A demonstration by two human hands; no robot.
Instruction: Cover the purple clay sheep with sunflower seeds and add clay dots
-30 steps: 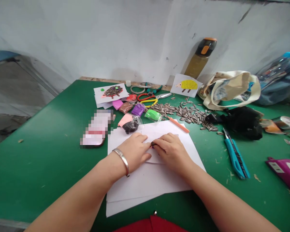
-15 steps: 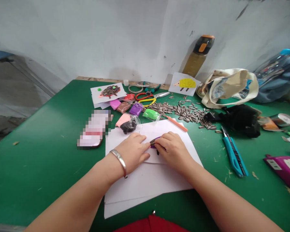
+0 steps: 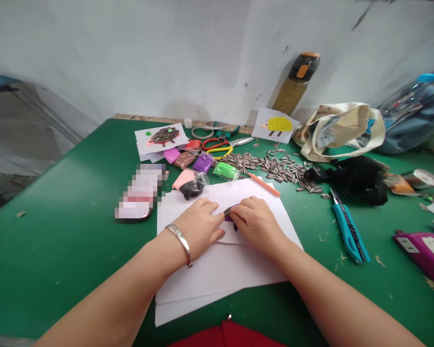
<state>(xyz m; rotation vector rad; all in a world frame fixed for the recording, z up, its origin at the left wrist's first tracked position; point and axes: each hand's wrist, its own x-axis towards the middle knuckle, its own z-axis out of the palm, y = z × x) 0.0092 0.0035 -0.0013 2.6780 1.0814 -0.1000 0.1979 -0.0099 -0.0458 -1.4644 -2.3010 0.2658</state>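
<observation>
Head view: our right hand bunches its fingers over the small purple piece, and we cannot tell whether they pinch it; our left hand rests with fingers slightly apart, tips touching or just beside its left end. It lies on white paper, between both hands. We judge it light, soft and easily dented, like clay, best steadied by its edges. What shows is purple, with dark, seed-like slivers on top and a dark stub on the near side.

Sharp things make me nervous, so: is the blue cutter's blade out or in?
Out: a bare metal blade juts from the wall-facing end of the blue cutter.
</observation>
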